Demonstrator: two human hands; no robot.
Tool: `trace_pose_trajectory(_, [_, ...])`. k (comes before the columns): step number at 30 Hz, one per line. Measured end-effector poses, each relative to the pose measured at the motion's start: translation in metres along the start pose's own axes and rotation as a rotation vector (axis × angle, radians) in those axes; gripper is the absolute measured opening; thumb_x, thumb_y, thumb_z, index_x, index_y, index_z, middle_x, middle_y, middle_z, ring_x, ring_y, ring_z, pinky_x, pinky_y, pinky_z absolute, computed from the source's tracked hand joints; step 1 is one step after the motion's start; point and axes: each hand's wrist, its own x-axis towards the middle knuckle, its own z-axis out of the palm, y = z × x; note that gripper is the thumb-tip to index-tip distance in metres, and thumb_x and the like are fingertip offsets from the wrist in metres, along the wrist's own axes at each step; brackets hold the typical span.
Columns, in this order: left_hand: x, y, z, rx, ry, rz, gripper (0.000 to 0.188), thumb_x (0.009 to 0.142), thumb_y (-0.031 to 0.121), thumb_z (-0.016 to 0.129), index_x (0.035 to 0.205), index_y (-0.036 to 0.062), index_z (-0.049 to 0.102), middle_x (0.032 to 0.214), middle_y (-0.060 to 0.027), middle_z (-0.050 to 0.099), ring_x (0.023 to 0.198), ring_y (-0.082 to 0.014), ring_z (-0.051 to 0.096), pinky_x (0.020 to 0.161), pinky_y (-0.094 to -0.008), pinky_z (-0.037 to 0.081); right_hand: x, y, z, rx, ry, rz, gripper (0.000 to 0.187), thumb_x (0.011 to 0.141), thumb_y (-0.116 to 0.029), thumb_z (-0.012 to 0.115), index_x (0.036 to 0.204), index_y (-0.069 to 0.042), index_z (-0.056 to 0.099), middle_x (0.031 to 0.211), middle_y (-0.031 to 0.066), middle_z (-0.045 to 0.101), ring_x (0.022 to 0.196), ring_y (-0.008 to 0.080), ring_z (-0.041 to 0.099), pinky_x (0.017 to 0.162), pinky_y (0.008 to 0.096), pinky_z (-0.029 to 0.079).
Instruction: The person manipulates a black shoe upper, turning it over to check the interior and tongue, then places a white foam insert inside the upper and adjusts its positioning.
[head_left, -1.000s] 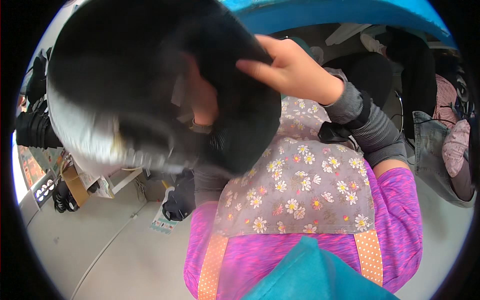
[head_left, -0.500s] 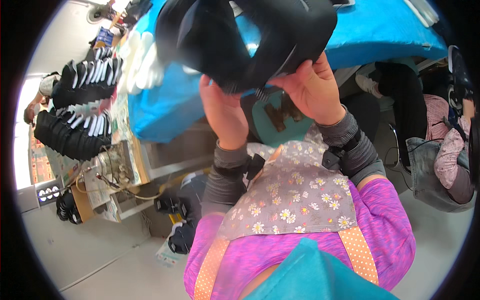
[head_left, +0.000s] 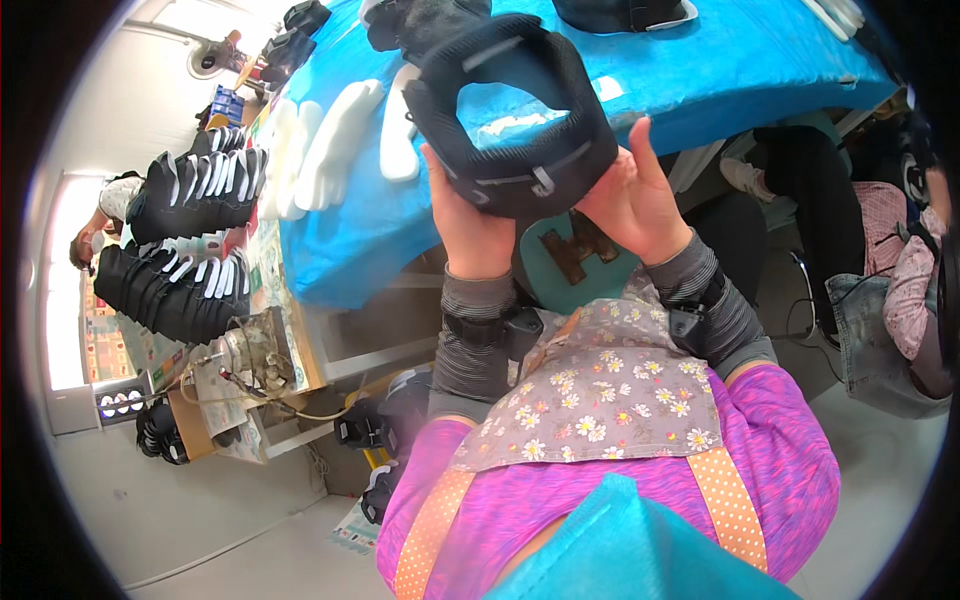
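Note:
Out in front of me, over the near edge of the blue-covered table [head_left: 680, 110], I hold up a black shoe upper [head_left: 560, 185]. It forms a ring with a ribbed inner edge, and the blue cover shows through its opening. My left hand [head_left: 470, 225] grips its lower left side, fingers hidden behind the fabric. My right hand [head_left: 635, 205] supports the lower right side, thumb raised and fingers underneath. White foot-shaped pieces [head_left: 340, 140] lie on the table to the left. Beyond the ring is a dark grey fabric piece [head_left: 440, 25].
Another black upper [head_left: 630, 14] lies at the table's far side. To the left, rows of black uppers with white edges [head_left: 195, 190] stand beside a machine with hoses [head_left: 255, 355]. A teal stool [head_left: 560, 275] is below my hands. Another person [head_left: 885, 230] sits at right.
The black upper has come down and turned, so its ring opening now shows. My hands have shifted to its lower sides, with my right thumb lifted. More of the table is visible.

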Motion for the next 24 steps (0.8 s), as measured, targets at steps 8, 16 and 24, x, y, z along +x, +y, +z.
trace_pose_trajectory(8, [-0.004, -0.023, -0.023, 0.668, 0.230, 0.148, 0.075, 0.103, 0.050, 0.048, 0.154, 0.0000, 0.025, 0.154, -0.0121, 0.034, 0.141, -0.0241, 0.034, 0.115, -0.0449, 0.028, 0.002, 0.001, -0.009, 0.279, -0.139, -0.168, 0.056, 0.108, -0.045, 0.036, 0.149, -0.007, 0.041, 0.147, 0.0087, 0.052, 0.137, 0.0240, 0.047, 0.117, 0.0467, 0.034])
trace_pose_trajectory(16, [-0.028, -0.042, 0.025, 0.726, 0.031, 0.278, 0.086, 0.063, -0.001, 0.090, 0.137, -0.0042, 0.047, 0.135, -0.0141, 0.055, 0.123, -0.0236, 0.055, 0.104, -0.0354, 0.045, -0.005, 0.033, 0.024, -0.227, 0.038, -0.328, 0.038, 0.104, -0.026, 0.056, 0.138, -0.009, 0.050, 0.137, 0.0066, 0.058, 0.126, 0.0202, 0.055, 0.106, 0.0385, 0.044])
trace_pose_trajectory(24, [-0.017, -0.027, 0.025, 0.766, 0.171, 0.439, 0.054, 0.072, 0.000, 0.085, 0.121, -0.0062, 0.063, 0.114, -0.0116, 0.069, 0.101, -0.0176, 0.066, 0.090, -0.0306, 0.053, -0.002, 0.027, 0.028, -0.339, 0.329, -0.033, 0.040, 0.102, -0.038, 0.059, 0.121, -0.004, 0.056, 0.114, 0.0054, 0.065, 0.103, 0.0132, 0.063, 0.084, 0.0281, 0.052])
